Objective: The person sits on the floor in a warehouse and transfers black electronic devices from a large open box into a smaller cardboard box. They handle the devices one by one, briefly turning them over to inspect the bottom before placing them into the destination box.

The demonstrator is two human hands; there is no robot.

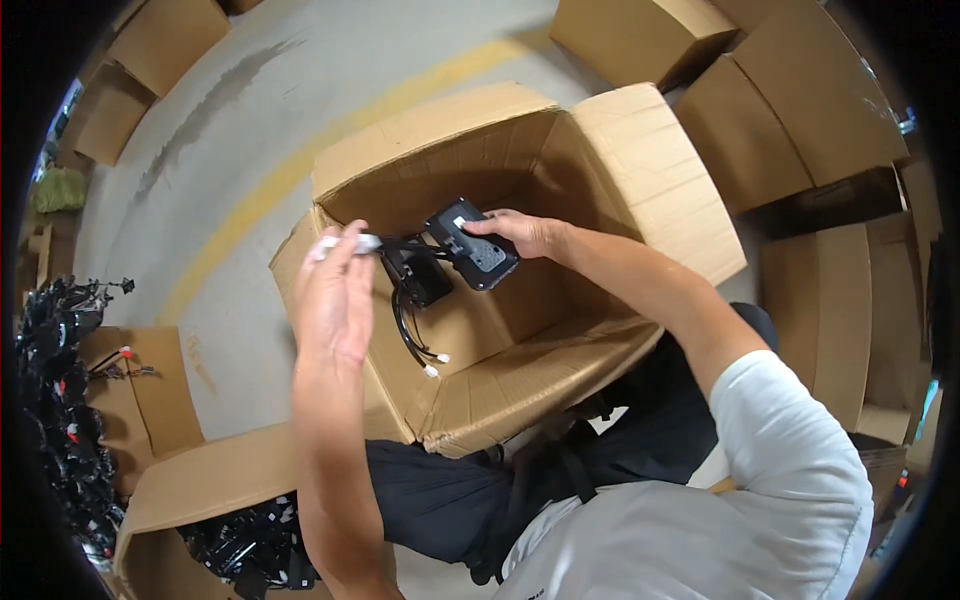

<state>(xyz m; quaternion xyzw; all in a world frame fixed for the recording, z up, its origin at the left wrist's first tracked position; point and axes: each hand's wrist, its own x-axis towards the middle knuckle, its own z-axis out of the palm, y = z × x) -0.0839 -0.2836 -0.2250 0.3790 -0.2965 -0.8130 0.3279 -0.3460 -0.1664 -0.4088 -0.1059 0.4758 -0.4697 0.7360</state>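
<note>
My right hand (520,235) grips the black device (473,245) over the open box (640,160); my left hand (335,295) pinches its cable (385,242), stretched leftward between them.

place: warehouse | signs: stacked cardboard boxes (800,110), concrete floor (240,130), yellow floor line (300,165)

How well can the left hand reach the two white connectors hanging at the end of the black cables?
Probably yes: the white connectors hang free below the left hand in the open cardboard box, unblocked. But its fingers already pinch a white plug, so it must release that first.
</note>
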